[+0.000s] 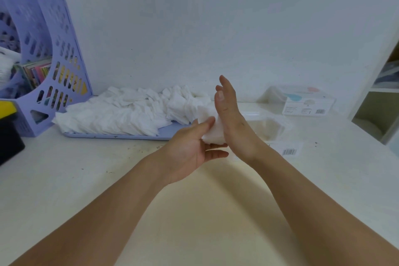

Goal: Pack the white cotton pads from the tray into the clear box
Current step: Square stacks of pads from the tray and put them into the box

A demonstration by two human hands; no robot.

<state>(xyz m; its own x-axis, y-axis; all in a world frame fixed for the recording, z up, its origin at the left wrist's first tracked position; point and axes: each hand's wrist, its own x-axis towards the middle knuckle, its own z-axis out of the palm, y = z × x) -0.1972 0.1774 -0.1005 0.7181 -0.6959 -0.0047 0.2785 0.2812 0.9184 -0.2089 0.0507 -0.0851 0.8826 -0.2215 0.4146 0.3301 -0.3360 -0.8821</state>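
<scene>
A heap of white cotton pads (pixel 129 112) covers a lilac tray (pixel 121 136) at the back of the table. In front of its right end, my left hand (pixel 187 153) lies palm up and holds a small stack of pads (pixel 212 134), thumb on top and fingers underneath. Held upright with straight fingers, my right hand (pixel 233 121) presses its palm flat against the stack's right side. The open clear box (pixel 269 127) stands just behind and to the right of my right hand, which partly hides it. What lies inside the box I cannot make out.
A clear lid or second box (pixel 302 101) with a printed label lies at the back right. A barcode sticker (pixel 289 151) lies on the table near the box. Purple file holders (pixel 54 67) stand at the left, a black and yellow object (pixel 8 127) in front of them, and white shelving (pixel 377 101) is at the right.
</scene>
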